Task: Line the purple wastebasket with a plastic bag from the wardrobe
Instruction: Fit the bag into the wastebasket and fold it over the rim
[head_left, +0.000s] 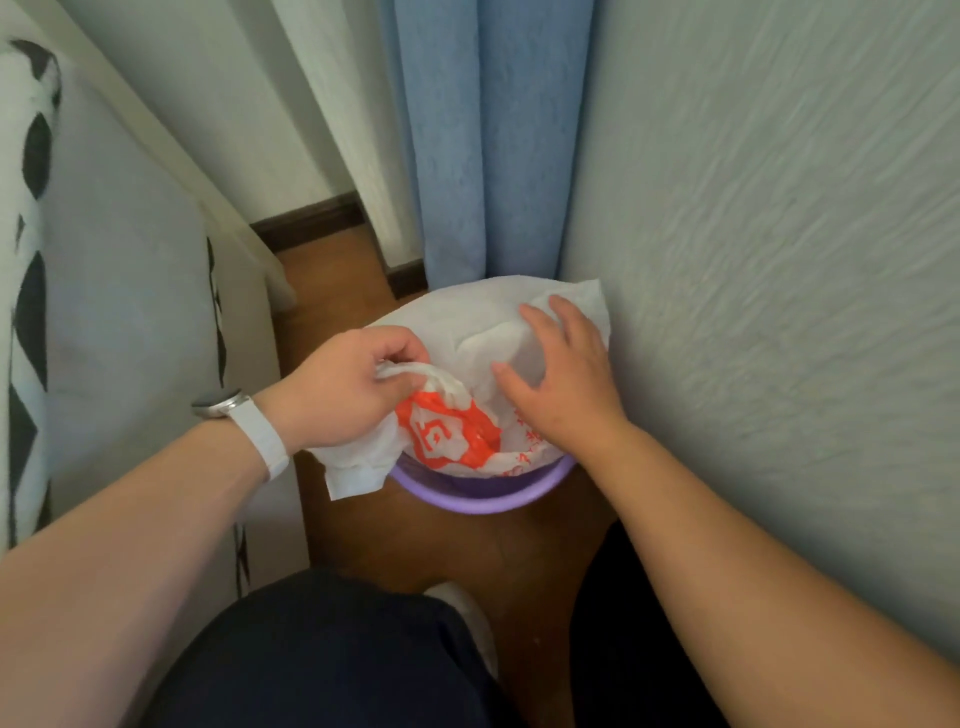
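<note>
You are crouched over the job, your dark-trousered knee (322, 649) lowest in view and both forearms reaching out over the wooden floor (441, 551). Your left hand (353, 387), with a white watch (228, 405) on its wrist, has its fingers curled round one twisted handle of the plastic bag (467, 332). Your right hand (566, 384) lies spread and flat on the bag's top, gripping nothing.

The bag, white with orange print, lies puffed over the mouth of the purple wastebasket (483, 499); only the near rim shows, on the floor against the wall (779, 260), with the blue curtain (493, 156) behind it.

You look to be mid-fitting. Next, I judge, press the air out, push the bag down inside, then fold its edge over the rim all round.
</note>
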